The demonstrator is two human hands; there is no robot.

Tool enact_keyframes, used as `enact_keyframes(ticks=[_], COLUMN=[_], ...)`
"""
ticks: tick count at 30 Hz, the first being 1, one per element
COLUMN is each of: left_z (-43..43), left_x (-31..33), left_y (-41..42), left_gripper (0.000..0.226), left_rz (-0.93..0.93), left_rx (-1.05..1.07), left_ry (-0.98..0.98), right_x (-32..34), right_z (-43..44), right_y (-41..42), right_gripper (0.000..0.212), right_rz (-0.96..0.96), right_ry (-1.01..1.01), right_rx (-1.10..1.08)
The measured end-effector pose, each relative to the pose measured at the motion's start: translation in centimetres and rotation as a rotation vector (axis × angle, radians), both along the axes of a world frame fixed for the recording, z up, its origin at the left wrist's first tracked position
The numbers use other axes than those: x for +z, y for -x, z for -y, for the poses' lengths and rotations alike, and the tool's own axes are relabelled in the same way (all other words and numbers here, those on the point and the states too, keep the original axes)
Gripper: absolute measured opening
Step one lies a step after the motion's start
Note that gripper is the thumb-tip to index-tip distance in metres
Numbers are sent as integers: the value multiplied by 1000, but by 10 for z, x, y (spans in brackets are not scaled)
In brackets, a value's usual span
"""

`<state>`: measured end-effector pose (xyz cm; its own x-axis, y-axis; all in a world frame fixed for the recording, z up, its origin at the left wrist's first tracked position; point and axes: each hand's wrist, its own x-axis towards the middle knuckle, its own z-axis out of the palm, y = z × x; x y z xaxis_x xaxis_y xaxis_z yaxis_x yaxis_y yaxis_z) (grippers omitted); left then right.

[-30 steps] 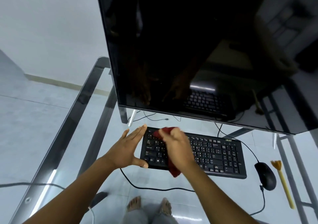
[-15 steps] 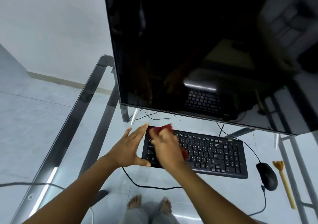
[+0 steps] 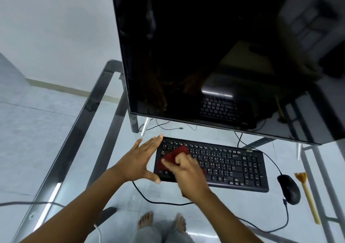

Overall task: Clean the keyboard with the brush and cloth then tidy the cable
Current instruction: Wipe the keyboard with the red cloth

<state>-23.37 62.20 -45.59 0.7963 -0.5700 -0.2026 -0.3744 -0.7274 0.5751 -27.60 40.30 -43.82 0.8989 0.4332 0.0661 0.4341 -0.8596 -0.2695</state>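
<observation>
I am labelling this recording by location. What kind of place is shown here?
Probably a computer desk in a home or small office: a glass table carries a large dark monitor, a black keyboard and a mouse.

Flat left hand [image 3: 138, 160], fingers straight; right hand [image 3: 186, 173] fingers curled on cloth [image 3: 177, 154].

Glass desk [image 3: 97, 130] (steel frame [image 3: 87, 110]) — pale tiled floor [image 3: 28, 130].

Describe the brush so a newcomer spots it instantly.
Below the big black monitor lies the black keyboard on the glass desk. Right of it sits the black mouse, then the brush: a slim pale-yellow stick with a tan tuft, unlike its all-black neighbours.
</observation>
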Motion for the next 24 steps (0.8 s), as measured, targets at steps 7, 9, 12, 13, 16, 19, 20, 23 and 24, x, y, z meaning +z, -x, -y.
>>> enact_keyframes(ticks=[7, 9, 12, 13, 16, 19, 20, 23, 24], left_z=[1, 2, 2, 1, 2, 2, 2, 3, 4], left_x=[2, 4, 5, 5, 2, 3, 4, 5, 4], left_y=[0, 0, 0, 0, 1, 0, 0, 1, 2], left_gripper=[138, 137, 136, 136, 136, 138, 138, 137, 136], left_rz=[4, -3, -17, -13, 5, 3, 3, 7, 19], left_rx=[-4, -7, -3, -2, 2, 4, 4, 3, 7], left_ry=[-8, -15, -14, -15, -13, -9, -13, -31, -41], right_x=[11, 9, 0, 1, 5, 8, 9, 14, 15], right_z=[-22, -5, 38, 44, 21, 1, 9, 51, 63], right_y=[20, 16, 9, 10, 24, 31, 28, 27, 29], right_gripper=[20, 28, 81, 65, 36, 30, 28, 48, 54], right_rz=[-133, -119, -45, -67, -117, -201, -179, -149, -148], right_ry=[-142, -147, -79, -50, -61, -67, -60, 2, 2], right_rx=[-47, -3, -115, -190, -102, 37, 37, 17, 2])
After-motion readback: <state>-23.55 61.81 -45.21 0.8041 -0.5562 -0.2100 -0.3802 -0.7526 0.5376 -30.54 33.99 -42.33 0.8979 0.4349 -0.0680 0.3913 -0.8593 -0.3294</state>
